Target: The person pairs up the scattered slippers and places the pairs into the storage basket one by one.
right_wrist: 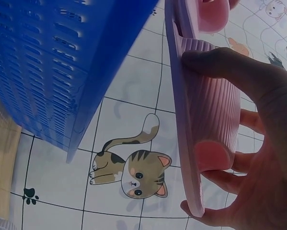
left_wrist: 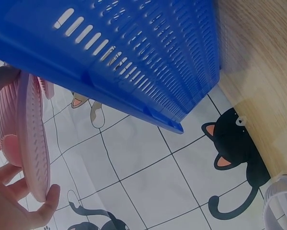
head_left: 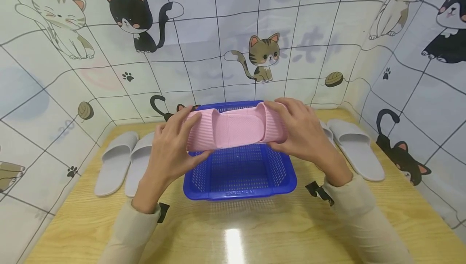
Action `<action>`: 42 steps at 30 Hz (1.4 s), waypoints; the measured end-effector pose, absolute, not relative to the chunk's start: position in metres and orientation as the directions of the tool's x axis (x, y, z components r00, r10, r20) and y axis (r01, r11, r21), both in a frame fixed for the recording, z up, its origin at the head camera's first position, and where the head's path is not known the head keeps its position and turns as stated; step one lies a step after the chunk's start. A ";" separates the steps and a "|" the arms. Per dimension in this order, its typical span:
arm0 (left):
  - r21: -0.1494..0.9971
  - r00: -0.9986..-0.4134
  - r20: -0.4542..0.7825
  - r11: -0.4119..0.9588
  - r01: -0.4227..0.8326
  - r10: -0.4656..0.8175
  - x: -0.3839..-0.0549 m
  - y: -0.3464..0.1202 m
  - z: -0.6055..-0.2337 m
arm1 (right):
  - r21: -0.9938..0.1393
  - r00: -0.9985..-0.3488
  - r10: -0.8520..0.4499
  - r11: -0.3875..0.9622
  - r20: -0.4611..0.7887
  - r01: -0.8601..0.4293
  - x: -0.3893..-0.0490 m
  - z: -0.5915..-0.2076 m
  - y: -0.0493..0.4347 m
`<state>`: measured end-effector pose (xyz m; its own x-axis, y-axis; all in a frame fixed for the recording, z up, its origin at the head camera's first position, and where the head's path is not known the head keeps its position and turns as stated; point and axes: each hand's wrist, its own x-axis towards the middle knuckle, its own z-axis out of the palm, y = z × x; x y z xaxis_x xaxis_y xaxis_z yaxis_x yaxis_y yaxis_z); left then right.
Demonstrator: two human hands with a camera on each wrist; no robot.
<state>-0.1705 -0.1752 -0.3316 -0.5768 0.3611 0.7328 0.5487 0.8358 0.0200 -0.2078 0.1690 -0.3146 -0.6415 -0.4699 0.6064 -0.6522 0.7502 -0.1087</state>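
Observation:
Pink slippers [head_left: 238, 130] with two ribbed straps, one towards each end, are held level above the blue basket [head_left: 240, 195]. They seem to overlap end to end; how they fit together cannot be told. My left hand [head_left: 171, 148] grips the left end, fingers over the strap and thumb beneath. At the right end, my right hand [head_left: 303, 132] holds the other strap the same way. In the left wrist view the pink sole [left_wrist: 33, 143] stands edge-on beside the basket's slotted wall [left_wrist: 148, 62]. The right wrist view shows fingers around the ribbed strap [right_wrist: 210, 100].
Two light grey slippers [head_left: 113, 165] lie on the wooden table [head_left: 276, 235] left of the basket, partly behind my left arm. Another grey pair [head_left: 358, 151] lies at the right. Cat-printed walls [head_left: 204, 33] enclose the back and sides. Black patches [head_left: 320, 192] mark the tabletop.

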 end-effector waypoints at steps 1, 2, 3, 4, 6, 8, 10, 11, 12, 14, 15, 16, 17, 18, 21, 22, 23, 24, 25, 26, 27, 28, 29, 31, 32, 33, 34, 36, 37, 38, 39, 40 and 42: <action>0.020 -0.576 0.734 0.836 0.548 0.361 -0.171 -0.175 -0.332 | -0.111 -0.643 -0.470 0.750 0.605 -0.652 -0.208 -0.314 0.169; 0.019 -0.575 0.735 0.836 0.548 0.360 -0.171 -0.175 -0.332 | -0.111 -0.644 -0.470 0.750 0.604 -0.652 -0.208 -0.314 0.169; 0.017 -0.573 0.737 0.836 0.548 0.360 -0.171 -0.175 -0.332 | -0.110 -0.644 -0.470 0.750 0.603 -0.652 -0.208 -0.314 0.169; 0.016 -0.572 0.737 0.836 0.548 0.361 -0.171 -0.175 -0.332 | -0.110 -0.644 -0.471 0.750 0.604 -0.652 -0.208 -0.314 0.169; 0.015 -0.570 0.738 0.836 0.549 0.362 -0.171 -0.175 -0.332 | -0.108 -0.642 -0.471 0.750 0.605 -0.653 -0.208 -0.314 0.169; 0.013 -0.565 0.741 0.834 0.551 0.362 -0.172 -0.175 -0.332 | -0.110 -0.642 -0.471 0.750 0.605 -0.653 -0.208 -0.313 0.169; 0.011 -0.564 0.742 0.834 0.551 0.363 -0.172 -0.174 -0.332 | -0.112 -0.644 -0.470 0.750 0.604 -0.652 -0.208 -0.313 0.169; 0.011 -0.564 0.742 0.835 0.550 0.362 -0.172 -0.174 -0.332 | -0.115 -0.645 -0.470 0.749 0.602 -0.652 -0.207 -0.313 0.169; 0.010 -0.565 0.741 0.835 0.549 0.362 -0.172 -0.174 -0.331 | -0.118 -0.648 -0.469 0.750 0.600 -0.651 -0.207 -0.313 0.169; 0.009 -0.568 0.739 0.837 0.547 0.362 -0.172 -0.174 -0.331 | -0.119 -0.651 -0.469 0.751 0.596 -0.650 -0.207 -0.313 0.169; 0.008 -0.569 0.738 0.839 0.545 0.362 -0.172 -0.174 -0.331 | -0.119 -0.652 -0.469 0.752 0.595 -0.649 -0.207 -0.313 0.169; 0.008 -0.570 0.737 0.839 0.543 0.362 -0.172 -0.174 -0.331 | -0.119 -0.653 -0.468 0.753 0.595 -0.648 -0.207 -0.313 0.169; 0.007 -0.571 0.737 0.840 0.542 0.362 -0.172 -0.173 -0.331 | -0.118 -0.653 -0.468 0.753 0.595 -0.648 -0.207 -0.313 0.169; 0.007 -0.571 0.737 0.841 0.542 0.362 -0.172 -0.173 -0.331 | -0.116 -0.651 -0.469 0.753 0.597 -0.648 -0.207 -0.313 0.169; 0.006 -0.568 0.741 0.841 0.540 0.359 -0.171 -0.174 -0.331 | -0.113 -0.642 -0.472 0.747 0.605 -0.655 -0.207 -0.313 0.167; 0.006 -0.567 0.741 0.841 0.541 0.359 -0.171 -0.174 -0.331 | -0.111 -0.637 -0.474 0.744 0.608 -0.659 -0.207 -0.313 0.167; 0.005 -0.566 0.742 0.841 0.540 0.359 -0.170 -0.174 -0.331 | -0.108 -0.632 -0.477 0.741 0.611 -0.663 -0.207 -0.313 0.166; 0.004 -0.565 0.743 0.841 0.541 0.359 -0.170 -0.174 -0.331 | -0.106 -0.628 -0.478 0.738 0.614 -0.666 -0.207 -0.313 0.166; 0.003 -0.564 0.743 0.841 0.541 0.360 -0.170 -0.174 -0.331 | -0.103 -0.624 -0.480 0.736 0.616 -0.669 -0.207 -0.312 0.166; 0.002 -0.564 0.743 0.841 0.540 0.360 -0.170 -0.173 -0.331 | -0.100 -0.621 -0.482 0.736 0.618 -0.670 -0.207 -0.312 0.165; 0.001 -0.564 0.743 0.842 0.540 0.361 -0.170 -0.173 -0.331 | -0.097 -0.619 -0.483 0.736 0.619 -0.671 -0.207 -0.312 0.165; 0.001 -0.564 0.743 0.841 0.541 0.361 -0.170 -0.173 -0.331 | -0.095 -0.619 -0.484 0.736 0.618 -0.670 -0.207 -0.312 0.165; 0.001 -0.567 0.739 0.842 0.540 0.363 -0.170 -0.173 -0.331 | -0.095 -0.621 -0.483 0.738 0.617 -0.668 -0.207 -0.312 0.165; 0.001 -0.573 0.733 0.842 0.539 0.366 -0.170 -0.172 -0.331 | -0.095 -0.623 -0.483 0.740 0.615 -0.666 -0.206 -0.312 0.165; 0.000 -0.573 0.732 0.842 0.540 0.368 -0.170 -0.172 -0.331 | -0.096 -0.625 -0.482 0.741 0.614 -0.665 -0.206 -0.313 0.166; 0.000 -0.573 0.732 0.841 0.542 0.369 -0.170 -0.172 -0.331 | -0.097 -0.627 -0.481 0.741 0.613 -0.664 -0.206 -0.313 0.166; 0.000 -0.572 0.732 0.839 0.543 0.370 -0.170 -0.171 -0.331 | -0.099 -0.629 -0.481 0.742 0.611 -0.663 -0.205 -0.313 0.166; -0.002 -0.568 0.734 0.838 0.545 0.371 -0.170 -0.171 -0.331 | -0.100 -0.630 -0.480 0.742 0.611 -0.663 -0.205 -0.313 0.166; -0.001 -0.566 0.736 0.837 0.547 0.371 -0.170 -0.170 -0.331 | -0.100 -0.630 -0.480 0.742 0.610 -0.663 -0.205 -0.313 0.166; -0.001 -0.564 0.738 0.836 0.548 0.371 -0.170 -0.170 -0.331 | -0.100 -0.631 -0.480 0.743 0.609 -0.662 -0.205 -0.313 0.166; 0.000 -0.563 0.739 0.835 0.550 0.371 -0.170 -0.170 -0.331 | -0.099 -0.631 -0.481 0.743 0.609 -0.662 -0.205 -0.313 0.166; 0.001 -0.563 0.738 0.834 0.551 0.371 -0.170 -0.169 -0.331 | -0.099 -0.631 -0.481 0.742 0.609 -0.663 -0.205 -0.313 0.166; 0.003 -0.563 0.737 0.831 0.556 0.374 -0.170 -0.170 -0.332 | -0.098 -0.629 -0.482 0.741 0.611 -0.664 -0.205 -0.314 0.166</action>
